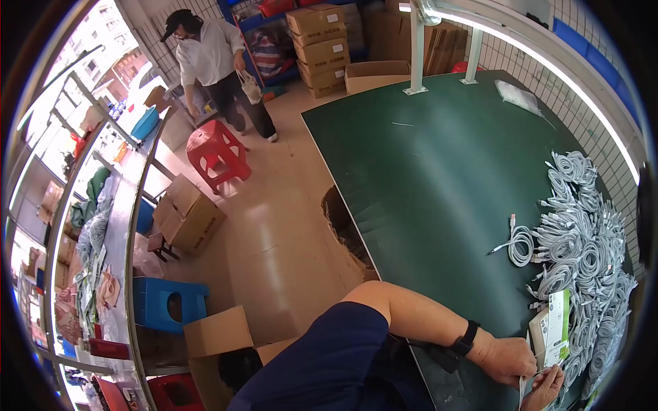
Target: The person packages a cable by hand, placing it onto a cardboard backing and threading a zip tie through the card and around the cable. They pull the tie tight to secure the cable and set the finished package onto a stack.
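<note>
My left hand [507,358], with a dark band [467,337] on its wrist, is closed at the table's right front. Right beside it my right hand [545,390] shows at the lower edge, its fingers pinched together. A thin pale flat piece [523,388] shows between the two hands; its kind I cannot make out. Just beyond the fingers, a white and green stack of flat packages [556,329] lies against a large heap of coiled grey cables [589,257]. One coiled cable [521,246] with its plugs showing lies apart, left of the heap.
The green table [439,178] bears a clear plastic bag [519,97] at the far end. Metal posts [417,55] stand at its back edge. On the floor are a red stool [217,154], a blue stool [170,303] and cardboard boxes [188,216]. A person [216,61] stands at the far left.
</note>
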`<state>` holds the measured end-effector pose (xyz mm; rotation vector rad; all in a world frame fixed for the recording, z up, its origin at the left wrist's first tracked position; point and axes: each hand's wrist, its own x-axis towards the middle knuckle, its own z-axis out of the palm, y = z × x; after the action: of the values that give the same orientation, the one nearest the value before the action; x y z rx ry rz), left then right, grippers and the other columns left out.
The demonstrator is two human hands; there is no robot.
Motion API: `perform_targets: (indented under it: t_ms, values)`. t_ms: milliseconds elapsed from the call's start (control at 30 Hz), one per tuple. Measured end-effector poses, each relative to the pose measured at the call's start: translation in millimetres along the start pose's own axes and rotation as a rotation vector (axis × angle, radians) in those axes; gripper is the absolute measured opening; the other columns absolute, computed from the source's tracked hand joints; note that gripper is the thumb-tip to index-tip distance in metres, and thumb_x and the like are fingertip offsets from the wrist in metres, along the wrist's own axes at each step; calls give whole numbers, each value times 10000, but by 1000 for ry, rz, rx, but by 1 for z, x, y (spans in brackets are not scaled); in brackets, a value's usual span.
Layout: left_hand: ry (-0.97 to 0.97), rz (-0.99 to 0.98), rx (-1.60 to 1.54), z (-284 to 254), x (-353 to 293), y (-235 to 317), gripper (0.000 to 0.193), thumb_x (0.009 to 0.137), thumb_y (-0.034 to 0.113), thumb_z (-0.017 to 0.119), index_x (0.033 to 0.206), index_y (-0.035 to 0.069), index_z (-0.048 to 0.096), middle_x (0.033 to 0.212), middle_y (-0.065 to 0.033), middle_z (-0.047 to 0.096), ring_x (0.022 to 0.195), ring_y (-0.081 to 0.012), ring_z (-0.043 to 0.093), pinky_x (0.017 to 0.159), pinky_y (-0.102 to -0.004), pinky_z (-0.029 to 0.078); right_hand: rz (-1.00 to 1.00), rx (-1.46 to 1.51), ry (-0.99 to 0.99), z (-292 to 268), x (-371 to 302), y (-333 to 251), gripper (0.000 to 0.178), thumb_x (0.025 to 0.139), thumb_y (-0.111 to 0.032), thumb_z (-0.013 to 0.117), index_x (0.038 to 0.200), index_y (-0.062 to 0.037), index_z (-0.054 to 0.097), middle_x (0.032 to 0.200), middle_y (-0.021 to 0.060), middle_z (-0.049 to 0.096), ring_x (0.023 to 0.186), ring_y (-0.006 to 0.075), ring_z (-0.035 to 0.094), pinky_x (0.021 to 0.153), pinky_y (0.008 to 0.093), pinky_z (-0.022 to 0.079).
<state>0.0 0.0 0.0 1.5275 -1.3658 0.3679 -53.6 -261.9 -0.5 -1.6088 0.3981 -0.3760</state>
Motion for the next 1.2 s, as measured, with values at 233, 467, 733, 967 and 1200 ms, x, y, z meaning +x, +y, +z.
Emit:
perform_targets:
  t_ms: [233,467,733,967,1200]
  values:
    - [1,-6,-1,1,0,4,276,754,246,785,819,77,576,807,-93,618,818,-324,659,634,-454,516,-311,-598,50,30,-41,-46,213,987,-170,675,1044,18,759,754,90,673,633,174,609,600,324,505]
    - [22,-18,76,-11,-4,5,279,742,230,782,822,73,567,792,-94,613,783,-322,663,631,-451,526,-259,-201,28,33,-27,-26,91,1037,-103,616,1064,-19,634,786,-19,566,643,27,438,552,197,333]
    - [1,-21,39,-12,-4,12,267,725,169,747,858,62,542,816,-99,594,797,-336,656,634,-450,531,-301,-165,109,33,-62,-50,35,975,-32,656,948,-28,635,824,22,607,668,59,496,578,209,382]
    - [-55,-84,24,-53,-7,22,278,726,15,824,920,55,629,1036,-103,741,1025,-292,747,762,-356,629,-341,65,-222,74,-85,-80,153,886,140,648,956,3,652,969,134,642,780,166,651,648,257,519]
    - [-121,-134,-68,-43,1,22,327,698,57,901,893,44,639,1018,-134,754,998,-315,760,805,-367,634,-351,137,-189,46,-105,-57,145,883,99,703,975,-6,665,935,160,692,820,209,697,669,290,546]
